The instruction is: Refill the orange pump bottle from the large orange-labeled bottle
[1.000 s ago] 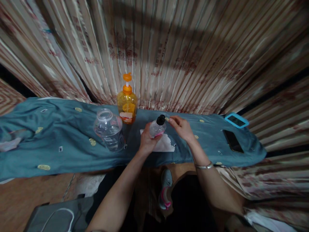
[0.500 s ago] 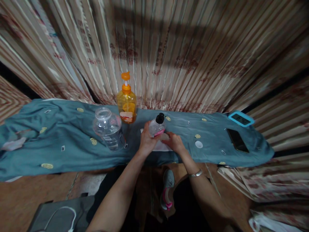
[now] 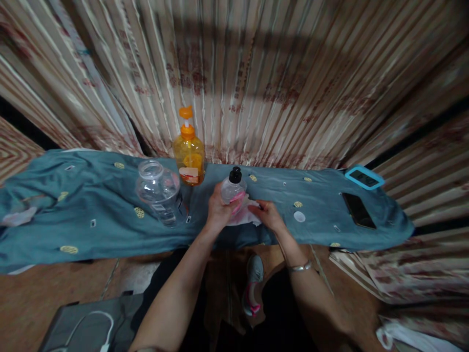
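Note:
A small clear bottle with a black cap and a pink label stands near the middle of the cloth-covered surface, tilted slightly. My left hand is wrapped around its left side. Beside it, my right hand pinches the edge of a thin white tissue at the bottle's lower right. The tissue reaches up against the bottle and partly lies on the cloth. The bottle's base is hidden behind my left hand and the tissue.
Left of the hands stand a large open clear plastic jar and an orange pump bottle. To the right lie a white disc, a black phone and a blue-framed digital clock. A patterned curtain hangs behind.
My right hand has drawn slightly away from the bottle with the tissue's edge, and more of the tissue shows against the bottle. The bottle and left hand have shifted a little left in view.

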Motion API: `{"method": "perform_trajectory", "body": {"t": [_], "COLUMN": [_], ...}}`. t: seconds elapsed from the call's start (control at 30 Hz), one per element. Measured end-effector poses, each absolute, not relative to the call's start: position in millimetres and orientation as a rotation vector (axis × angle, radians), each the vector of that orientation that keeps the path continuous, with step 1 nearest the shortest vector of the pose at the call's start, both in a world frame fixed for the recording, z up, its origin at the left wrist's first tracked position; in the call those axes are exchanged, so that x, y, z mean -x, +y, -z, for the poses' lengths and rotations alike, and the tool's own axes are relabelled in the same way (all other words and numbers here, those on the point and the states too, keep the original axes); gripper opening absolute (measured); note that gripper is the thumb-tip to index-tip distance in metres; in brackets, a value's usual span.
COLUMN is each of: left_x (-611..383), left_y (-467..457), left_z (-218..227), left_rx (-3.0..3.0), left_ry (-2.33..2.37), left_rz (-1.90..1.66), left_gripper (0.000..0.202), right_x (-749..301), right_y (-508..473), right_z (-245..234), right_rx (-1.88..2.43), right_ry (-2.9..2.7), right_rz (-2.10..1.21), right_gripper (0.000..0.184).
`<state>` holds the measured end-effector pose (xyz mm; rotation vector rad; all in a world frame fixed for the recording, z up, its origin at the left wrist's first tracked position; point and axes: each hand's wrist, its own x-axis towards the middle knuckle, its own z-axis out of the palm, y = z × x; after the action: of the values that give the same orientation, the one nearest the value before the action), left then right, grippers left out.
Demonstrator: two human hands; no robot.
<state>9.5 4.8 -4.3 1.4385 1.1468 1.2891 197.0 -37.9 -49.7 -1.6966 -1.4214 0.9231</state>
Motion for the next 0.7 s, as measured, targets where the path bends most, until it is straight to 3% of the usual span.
{"method": "perform_trajectory", "body": {"t": [0.37, 0.57, 0.7], "left_x": [-8.8, -12.1, -10.6], "left_y": [6.7, 2.8, 4.0], "left_z": [4.4, 1.8, 1.4], "left_rx": [-1.440, -1.507, -1.536], "left_ry": [1.157, 1.149, 1.180], "left_rz": [-1.277, -1.243, -1.228], "left_gripper": [0.055, 0.049, 0.051], "right_x": [-185.2, -155.4, -128.0], "right_y": [-40.9, -54.1, -57.1], "right_z": [16.9, -23.8, -24.5], "right_rx": [1.438, 1.248, 1.264], "right_ry": [-1.050, -1.040, -1.178], "right_rz": [-0.966, -0.862, -0.755], "right_gripper": [0.034, 0.055, 0.065]}}
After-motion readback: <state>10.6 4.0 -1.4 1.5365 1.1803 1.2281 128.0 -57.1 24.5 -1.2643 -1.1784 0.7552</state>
